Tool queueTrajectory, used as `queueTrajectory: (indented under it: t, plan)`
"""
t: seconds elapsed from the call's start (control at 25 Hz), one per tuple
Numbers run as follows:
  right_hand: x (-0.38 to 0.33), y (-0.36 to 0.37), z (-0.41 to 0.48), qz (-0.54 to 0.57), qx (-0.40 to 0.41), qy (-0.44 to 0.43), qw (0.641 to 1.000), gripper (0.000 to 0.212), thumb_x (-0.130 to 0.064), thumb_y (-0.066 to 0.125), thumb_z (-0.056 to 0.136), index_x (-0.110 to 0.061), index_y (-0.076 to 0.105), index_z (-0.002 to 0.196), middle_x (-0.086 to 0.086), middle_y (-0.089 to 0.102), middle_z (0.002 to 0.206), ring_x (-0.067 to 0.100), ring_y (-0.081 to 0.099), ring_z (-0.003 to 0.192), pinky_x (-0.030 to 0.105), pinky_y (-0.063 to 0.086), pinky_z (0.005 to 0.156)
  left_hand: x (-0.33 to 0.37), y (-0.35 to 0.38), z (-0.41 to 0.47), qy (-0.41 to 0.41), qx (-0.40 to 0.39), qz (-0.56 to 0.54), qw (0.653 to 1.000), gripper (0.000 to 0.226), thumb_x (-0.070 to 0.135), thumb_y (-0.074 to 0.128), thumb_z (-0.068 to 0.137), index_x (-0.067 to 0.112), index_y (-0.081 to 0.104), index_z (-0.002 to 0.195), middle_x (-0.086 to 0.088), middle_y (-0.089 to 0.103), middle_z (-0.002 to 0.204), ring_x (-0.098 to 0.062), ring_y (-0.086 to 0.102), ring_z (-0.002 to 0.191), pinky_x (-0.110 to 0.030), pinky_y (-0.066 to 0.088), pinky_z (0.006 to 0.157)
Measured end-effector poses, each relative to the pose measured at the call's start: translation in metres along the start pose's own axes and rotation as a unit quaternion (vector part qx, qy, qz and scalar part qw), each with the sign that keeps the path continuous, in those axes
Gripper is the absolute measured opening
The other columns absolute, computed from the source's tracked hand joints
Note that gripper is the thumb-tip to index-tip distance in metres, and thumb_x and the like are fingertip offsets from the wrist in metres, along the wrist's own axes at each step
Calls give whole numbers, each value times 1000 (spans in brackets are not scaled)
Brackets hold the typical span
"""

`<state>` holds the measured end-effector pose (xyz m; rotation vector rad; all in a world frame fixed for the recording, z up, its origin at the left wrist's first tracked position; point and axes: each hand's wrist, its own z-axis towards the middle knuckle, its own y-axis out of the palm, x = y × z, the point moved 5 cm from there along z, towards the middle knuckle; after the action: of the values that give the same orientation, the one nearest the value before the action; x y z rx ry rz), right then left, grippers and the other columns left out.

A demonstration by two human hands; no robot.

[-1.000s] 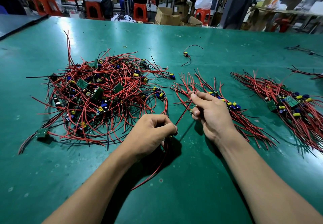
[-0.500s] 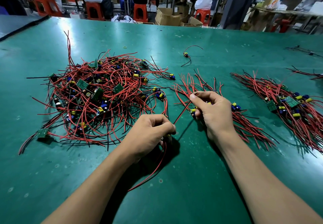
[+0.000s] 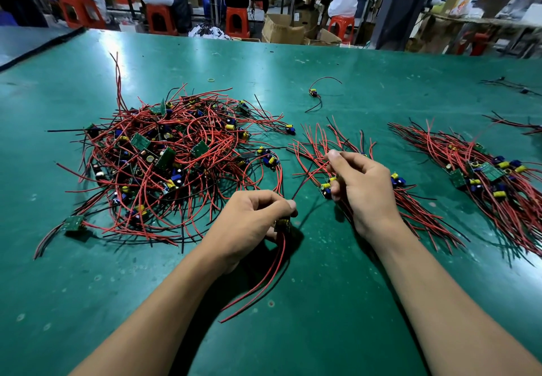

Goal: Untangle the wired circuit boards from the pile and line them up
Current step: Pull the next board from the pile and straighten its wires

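One wired board [image 3: 283, 225] is out of the pile [image 3: 176, 158] and sits in the left hand [image 3: 252, 217], whose fingers curl round it just above the worktop [image 3: 322, 302]. Its red and black leads [image 3: 264, 281] trail from the board toward the person, slanting near-left. A further lead [image 3: 303, 182] rises from the thumb tip up and to the right, toward the right hand [image 3: 363, 188].

That hand sits on the near row [image 3: 316, 147] of sorted boards. Its thumb and forefinger pinch wire of that row, and its other fingers curl down against a board with yellow and blue parts [image 3: 326, 188] (whether they grip that board or only steady it, I cannot tell).

The near row lies just to the right of the held board, its wires running from far-left to near-right, so the held board's tail points across that line rather than along it. In my judgement the coming move turns on swinging the tail round to match the row, and the left hand is the one placed to set the board down at the row's near-left edge. A second row [image 3: 484, 170] lies well apart to the right.
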<state>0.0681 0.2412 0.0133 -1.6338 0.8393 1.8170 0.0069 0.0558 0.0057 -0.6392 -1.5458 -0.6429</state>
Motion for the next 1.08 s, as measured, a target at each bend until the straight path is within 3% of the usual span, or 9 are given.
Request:
queueTrajectory:
  t: [0.16, 0.32, 0.52, 0.68, 0.84, 0.96, 1.08]
  plan:
    - [2, 2, -1, 96, -22, 85, 992, 20, -30, 71, 92, -12, 68, 84, -4, 59, 64, 7, 46, 43, 20, 38, 40, -3, -2, 2, 2, -19, 17, 1000, 22, 17, 67, 89, 10, 74, 70, -3, 61, 65, -16, 56, 60, -20, 47, 52]
    - [3, 4, -3, 84, -27, 100, 991, 27, -36, 73, 88, -10, 70, 92, -6, 60, 64, 7, 47, 43, 19, 39, 40, -4, -1, 2, -4, -11, 16, 1000, 22, 18, 66, 90, 11, 75, 72, -4, 62, 65, -16, 56, 59, -20, 46, 51]
    - [-4, 12, -11, 53, -61, 87, 993, 37, -48, 80, 70, -16, 69, 87, -6, 66, 69, 10, 53, 46, 21, 42, 42, 0, 0, 4, -62, 39, -157, 985, 41, 41, 56, 93, 3, 70, 100, -12, 72, 79, -21, 66, 60, -26, 56, 51]
    - [-8, 20, -19, -63, -106, 43, 991, 51, -53, 82, 66, -18, 58, 94, -2, 60, 78, 10, 57, 53, 23, 43, 47, 1, 0, 4, -84, 49, -211, 973, 52, 52, 41, 96, 8, 64, 113, -13, 72, 101, -25, 70, 74, -31, 58, 60]
    - [-11, 35, -34, -281, -183, -104, 936, 33, -38, 88, 72, -23, 62, 85, -6, 67, 79, 5, 59, 63, 16, 44, 58, -3, 2, 4, -90, 33, -213, 972, 58, 57, 36, 96, 11, 63, 120, -4, 73, 93, -22, 69, 82, -34, 58, 70]
    - [-18, 30, -32, -293, -102, -159, 937, 22, -28, 85, 76, -23, 64, 82, -8, 67, 73, 2, 57, 59, 15, 44, 60, -1, 3, 4, -79, 22, -181, 980, 52, 55, 38, 96, 17, 61, 123, -1, 73, 107, -22, 71, 88, -37, 58, 75]
    - [-25, 2, -17, -315, 34, -152, 936, 19, -29, 81, 80, -24, 67, 91, -4, 70, 85, 13, 64, 77, 30, 53, 77, 1, 0, 3, -51, 57, -131, 988, 37, 30, 54, 97, 16, 52, 132, -14, 70, 111, -26, 72, 76, -36, 59, 68]
